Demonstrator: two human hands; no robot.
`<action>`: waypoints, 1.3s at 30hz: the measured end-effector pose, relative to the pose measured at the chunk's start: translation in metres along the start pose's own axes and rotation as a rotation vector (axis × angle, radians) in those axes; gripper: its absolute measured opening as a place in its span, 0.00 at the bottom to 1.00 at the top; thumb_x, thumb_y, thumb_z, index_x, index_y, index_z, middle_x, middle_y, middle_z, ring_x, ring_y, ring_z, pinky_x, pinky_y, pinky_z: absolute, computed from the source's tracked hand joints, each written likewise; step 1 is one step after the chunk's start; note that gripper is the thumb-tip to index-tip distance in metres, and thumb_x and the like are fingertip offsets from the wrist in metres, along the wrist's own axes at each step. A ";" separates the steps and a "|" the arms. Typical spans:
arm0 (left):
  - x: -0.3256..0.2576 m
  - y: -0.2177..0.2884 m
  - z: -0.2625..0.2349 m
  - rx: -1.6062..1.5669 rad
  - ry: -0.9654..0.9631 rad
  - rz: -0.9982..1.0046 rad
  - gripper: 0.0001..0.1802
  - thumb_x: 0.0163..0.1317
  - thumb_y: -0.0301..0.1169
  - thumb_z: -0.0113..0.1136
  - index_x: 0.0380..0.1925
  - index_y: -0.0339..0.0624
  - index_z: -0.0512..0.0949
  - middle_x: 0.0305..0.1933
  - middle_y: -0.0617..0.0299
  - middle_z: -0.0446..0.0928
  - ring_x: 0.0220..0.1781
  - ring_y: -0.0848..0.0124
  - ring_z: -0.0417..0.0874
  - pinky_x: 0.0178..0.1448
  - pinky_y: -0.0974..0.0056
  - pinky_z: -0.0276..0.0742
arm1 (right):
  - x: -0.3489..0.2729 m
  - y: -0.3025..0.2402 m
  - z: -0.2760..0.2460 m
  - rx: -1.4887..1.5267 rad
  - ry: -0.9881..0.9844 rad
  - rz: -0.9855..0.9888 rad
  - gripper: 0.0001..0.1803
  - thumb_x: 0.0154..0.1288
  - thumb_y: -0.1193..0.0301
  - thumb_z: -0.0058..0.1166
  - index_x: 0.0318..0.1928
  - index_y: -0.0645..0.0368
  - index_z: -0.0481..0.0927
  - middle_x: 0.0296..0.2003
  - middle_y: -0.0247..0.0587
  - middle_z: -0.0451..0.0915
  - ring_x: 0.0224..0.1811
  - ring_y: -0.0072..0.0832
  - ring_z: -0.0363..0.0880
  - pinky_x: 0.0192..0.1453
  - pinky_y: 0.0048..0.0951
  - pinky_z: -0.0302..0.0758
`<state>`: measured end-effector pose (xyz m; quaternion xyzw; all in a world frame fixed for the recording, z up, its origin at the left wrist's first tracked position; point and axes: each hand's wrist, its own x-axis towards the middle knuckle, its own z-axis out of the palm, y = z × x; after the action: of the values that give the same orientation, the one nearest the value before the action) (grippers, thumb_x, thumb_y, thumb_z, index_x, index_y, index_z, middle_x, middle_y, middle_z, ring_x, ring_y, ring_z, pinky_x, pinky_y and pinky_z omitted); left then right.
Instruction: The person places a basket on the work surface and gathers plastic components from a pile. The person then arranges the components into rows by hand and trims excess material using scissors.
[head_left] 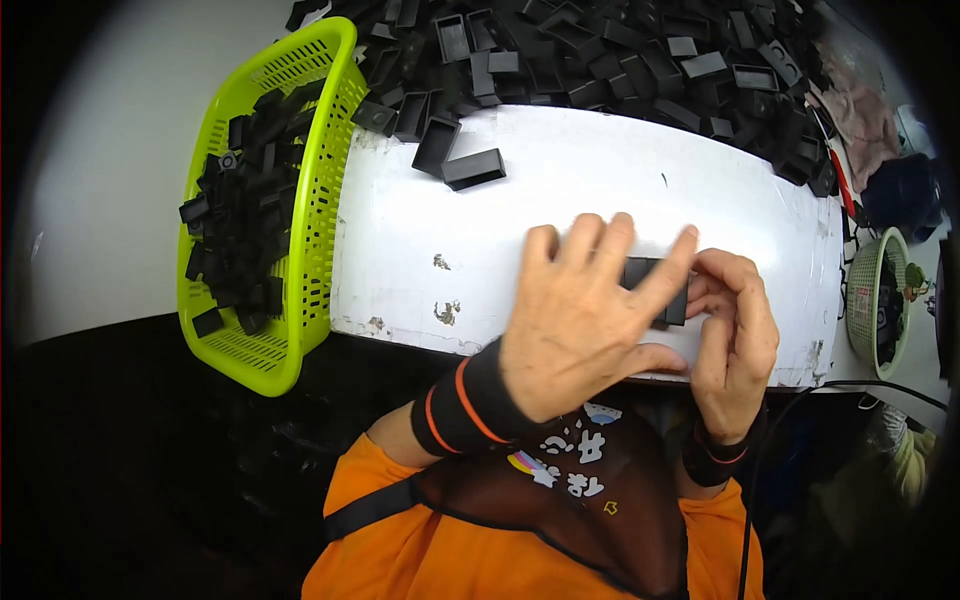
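Left hand (585, 315) spreads wide, back uppermost; right hand (738, 335) curls just beside it.

scuffed white board (400, 220) as a worktop, pale grey tabletop (100, 200) at left, dark shadow (130, 450) below, bright light above

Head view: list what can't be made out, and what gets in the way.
In the head view:
Black block: partly hidden by the left hand.
Right hand: fingertip contact with the block, too small and blurred to tell.
Lime-green basket: floor, covered by heaped black pieces.
Black pile: far end, cut off by the upper edge.
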<state>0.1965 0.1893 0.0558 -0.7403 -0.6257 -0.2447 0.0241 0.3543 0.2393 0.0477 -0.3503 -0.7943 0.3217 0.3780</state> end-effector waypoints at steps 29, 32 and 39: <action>0.048 -0.136 0.017 0.096 0.189 -0.078 0.44 0.46 0.48 0.72 0.62 0.40 0.69 0.72 0.25 0.41 0.68 0.36 0.55 0.67 0.35 0.55 | 0.036 0.076 -0.096 -1.173 -0.417 0.123 0.41 0.73 0.46 0.39 0.69 0.74 0.58 0.71 0.61 0.55 0.75 0.56 0.51 0.74 0.53 0.53; 0.051 -0.113 0.021 0.015 0.202 0.005 0.43 0.54 0.43 0.69 0.67 0.41 0.63 0.72 0.31 0.43 0.69 0.34 0.54 0.67 0.38 0.65 | 0.051 0.057 -0.103 -1.213 -0.247 -0.161 0.34 0.69 0.55 0.51 0.62 0.72 0.67 0.64 0.57 0.67 0.68 0.53 0.62 0.68 0.50 0.61; 0.125 -0.130 0.039 0.114 0.357 0.027 0.52 0.43 0.52 0.75 0.67 0.46 0.63 0.69 0.40 0.55 0.68 0.43 0.59 0.66 0.40 0.61 | 0.174 0.051 0.014 -0.677 -0.002 -0.529 0.35 0.69 0.49 0.48 0.67 0.60 0.65 0.66 0.49 0.66 0.64 0.46 0.65 0.65 0.49 0.65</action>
<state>0.0993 0.3448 0.0354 -0.6910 -0.6143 -0.3359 0.1798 0.2774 0.4029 0.0663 -0.2385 -0.9178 -0.0648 0.3107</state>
